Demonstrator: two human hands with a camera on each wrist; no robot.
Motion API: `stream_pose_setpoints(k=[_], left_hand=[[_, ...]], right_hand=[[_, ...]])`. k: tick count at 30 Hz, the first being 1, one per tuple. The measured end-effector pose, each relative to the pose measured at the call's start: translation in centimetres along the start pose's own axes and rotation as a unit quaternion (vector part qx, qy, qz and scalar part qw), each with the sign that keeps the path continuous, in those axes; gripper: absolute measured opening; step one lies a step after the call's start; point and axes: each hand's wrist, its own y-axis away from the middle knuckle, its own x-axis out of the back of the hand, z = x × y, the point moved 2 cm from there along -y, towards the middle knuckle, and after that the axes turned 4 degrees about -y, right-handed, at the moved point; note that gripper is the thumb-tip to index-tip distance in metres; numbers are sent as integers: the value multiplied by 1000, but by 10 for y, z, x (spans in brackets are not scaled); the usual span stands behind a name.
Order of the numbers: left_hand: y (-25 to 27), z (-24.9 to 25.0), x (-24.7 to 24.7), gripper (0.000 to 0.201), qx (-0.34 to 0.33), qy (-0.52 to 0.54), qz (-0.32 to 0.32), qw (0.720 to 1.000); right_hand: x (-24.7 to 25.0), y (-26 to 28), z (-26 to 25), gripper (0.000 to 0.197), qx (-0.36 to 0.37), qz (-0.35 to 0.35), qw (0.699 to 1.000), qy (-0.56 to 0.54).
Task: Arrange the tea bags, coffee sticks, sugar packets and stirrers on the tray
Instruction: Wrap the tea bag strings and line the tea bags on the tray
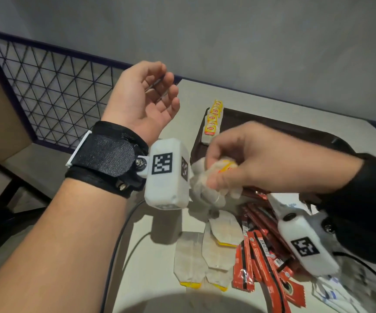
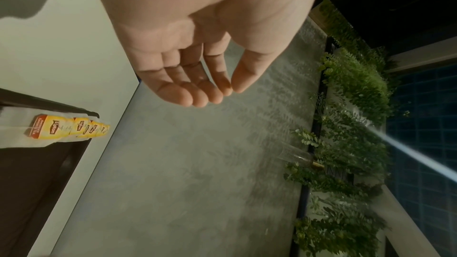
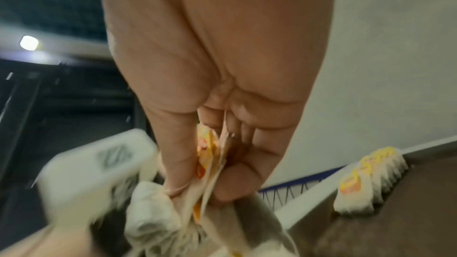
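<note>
Nearest, loose tea bags (image 1: 207, 249) and red coffee sticks (image 1: 259, 251) lie on the table (image 1: 160, 222). Above them the right hand (image 1: 257, 161) pinches a bunch of tea bags (image 1: 207, 190); they look light, soft and crushable, best held by the tags. Left hand (image 1: 144, 98) hovers, fingers relaxed, empty. Farther off, a neat row of tea bags (image 1: 213, 123) stands in the tray (image 1: 273, 123).

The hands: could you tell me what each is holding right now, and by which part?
The right hand pinches a bunch of tea bags near their yellow-tagged tops, between thumb and fingers. The left hand holds nothing.
</note>
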Motion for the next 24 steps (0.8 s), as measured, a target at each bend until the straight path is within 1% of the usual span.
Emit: stream_pose_setpoints(k=[2, 5, 7, 9, 11, 12, 14, 17, 19, 20, 22, 24], left_hand=[[3, -2, -4, 10, 0, -15, -17, 1000], [13, -5, -18, 14, 6, -55, -67, 996], [24, -11, -32, 23, 14, -101, -118, 988], [37, -21, -47, 38, 37, -149, -188, 970], [50, -36, -64, 54, 69, -174, -271, 944], [56, -44, -73, 58, 82, -183, -305, 931], [63, -60, -88, 56, 93, -211, -348, 909], [65, -79, -103, 59, 122, -229, -395, 881], [65, -86, -107, 60, 159, -233, -411, 867], [66, -90, -106, 57, 175, -232, -410, 865], [66, -96, -103, 43, 183, -229, -401, 868], [67, -99, -98, 39, 184, -221, -392, 874]], right_hand=[[21, 12, 2, 24, 17, 47, 995, -83], [48, 31, 1, 29, 57, 98, 975, -192], [61, 44, -1, 34, 90, 103, 963, -231], [69, 53, -5, 40, 116, 92, 957, -248], [74, 58, -8, 42, 125, 83, 955, -254], [75, 60, -8, 43, 123, 84, 957, -250], [80, 64, -6, 43, 115, 85, 963, -230], [89, 68, 2, 49, 58, 58, 979, -188], [93, 70, 8, 51, 29, 54, 986, -156], [93, 70, 11, 51, 21, 62, 988, -141], [93, 71, 16, 48, 8, 66, 991, -115], [91, 69, 18, 48, 2, 60, 994, -94]])
